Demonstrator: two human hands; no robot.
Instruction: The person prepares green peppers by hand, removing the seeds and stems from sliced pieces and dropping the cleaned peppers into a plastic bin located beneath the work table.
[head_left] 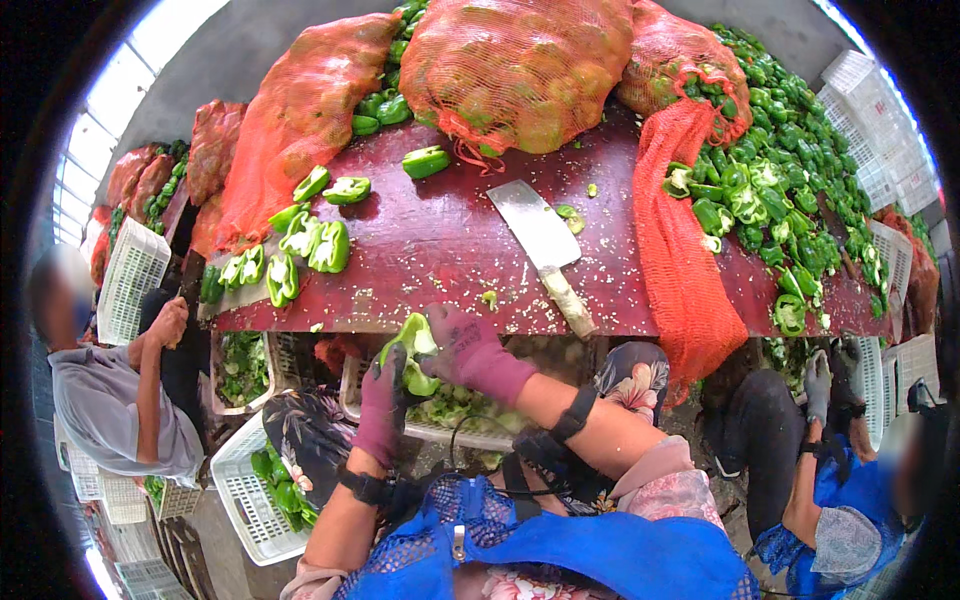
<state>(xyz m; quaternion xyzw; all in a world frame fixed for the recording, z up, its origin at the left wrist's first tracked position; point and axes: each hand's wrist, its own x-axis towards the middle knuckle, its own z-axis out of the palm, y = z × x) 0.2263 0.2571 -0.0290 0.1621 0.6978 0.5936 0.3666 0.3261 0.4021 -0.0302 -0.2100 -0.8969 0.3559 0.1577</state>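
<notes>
Both my hands wear purple gloves with dark palms and meet over the near edge of the table. Between them is a cut green bell pepper, its pale inside showing. My left hand grips it from below and the left. My right hand closes on its right side, with the fingertips partly hidden. Beyond them a cleaver with a pale handle lies on the dark red table. Several halved bell peppers lie to the left of it.
Red mesh sacks stand along the back. An orange mesh sack hangs over the front edge beside a large pepper heap. Crates of trimmings sit below, and a white crate is at my left. People sit on both sides.
</notes>
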